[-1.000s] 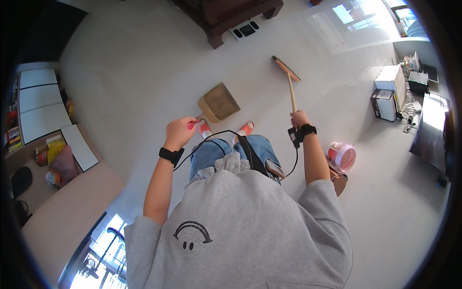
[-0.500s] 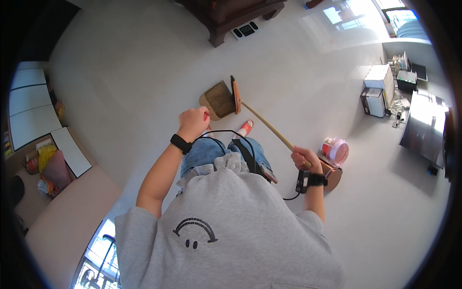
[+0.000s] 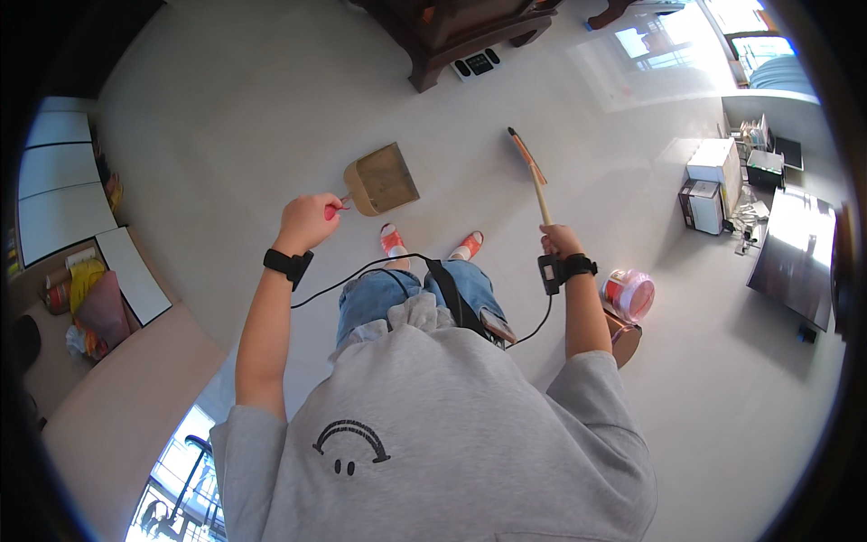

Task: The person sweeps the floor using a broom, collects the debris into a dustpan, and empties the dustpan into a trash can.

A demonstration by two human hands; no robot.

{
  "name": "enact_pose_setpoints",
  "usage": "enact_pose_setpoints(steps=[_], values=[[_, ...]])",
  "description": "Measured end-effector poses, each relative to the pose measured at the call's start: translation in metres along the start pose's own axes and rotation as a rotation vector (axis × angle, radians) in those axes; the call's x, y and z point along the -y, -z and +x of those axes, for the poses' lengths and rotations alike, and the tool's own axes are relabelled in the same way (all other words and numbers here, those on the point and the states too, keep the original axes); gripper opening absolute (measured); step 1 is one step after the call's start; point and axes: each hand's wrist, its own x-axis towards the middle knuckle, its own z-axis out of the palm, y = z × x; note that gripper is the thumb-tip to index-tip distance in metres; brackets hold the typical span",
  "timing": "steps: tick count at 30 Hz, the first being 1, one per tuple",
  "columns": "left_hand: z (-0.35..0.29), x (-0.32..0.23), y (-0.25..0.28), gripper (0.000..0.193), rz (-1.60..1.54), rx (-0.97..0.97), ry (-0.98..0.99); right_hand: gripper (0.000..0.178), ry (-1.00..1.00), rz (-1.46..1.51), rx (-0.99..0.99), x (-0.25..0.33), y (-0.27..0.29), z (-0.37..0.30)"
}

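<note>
My left hand [image 3: 309, 222] is closed round the reddish handle of a tan dustpan [image 3: 382, 179], held out ahead and to the left of my feet. The pan's open side faces right, toward the broom. In my right hand [image 3: 562, 240] is the pale stick of a broom [image 3: 533, 170]. Its orange head with a dark bristle edge points away from me, well to the right of the dustpan and apart from it. Whether the bristles touch the floor I cannot tell.
A clear pink-lidded tub [image 3: 629, 294] rests on a brown stool [image 3: 625, 340] at my right. Dark wooden furniture [image 3: 423, 45] stands ahead, with a scale [image 3: 476, 64] beside its leg. Boxes [image 3: 706, 199] and a monitor [image 3: 795, 257] are far right; white cabinets [image 3: 65, 204] line the left.
The broom head has swung away from the dustpan to the right and forward. My left hand and the dustpan have shifted left.
</note>
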Motion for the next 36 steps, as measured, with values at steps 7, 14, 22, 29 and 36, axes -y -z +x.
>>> enact_pose_setpoints(steps=[7, 14, 22, 29, 36], values=[[0.007, 0.032, 0.01, 0.014, 0.02, -0.051, 0.041, 0.012, -0.175, 0.156, 0.342, -0.025, -0.074, -0.077], [0.006, 0.038, 0.019, 0.014, 0.018, -0.021, 0.06, 0.016, -0.434, 0.561, 0.712, 0.018, -0.049, -0.1], [-0.04, 0.064, 0.022, 0.012, 0.019, -0.172, 0.056, 0.008, -0.018, 0.113, 0.521, 0.066, -0.07, -0.141], [-0.083, 0.065, -0.002, 0.01, -0.142, -0.299, 0.396, 0.01, 0.315, -0.477, 0.294, 0.098, -0.133, -0.03], [-0.096, 0.062, -0.01, 0.021, -0.162, -0.237, 0.535, 0.004, 0.375, -0.818, 0.365, 0.036, -0.202, -0.024]])
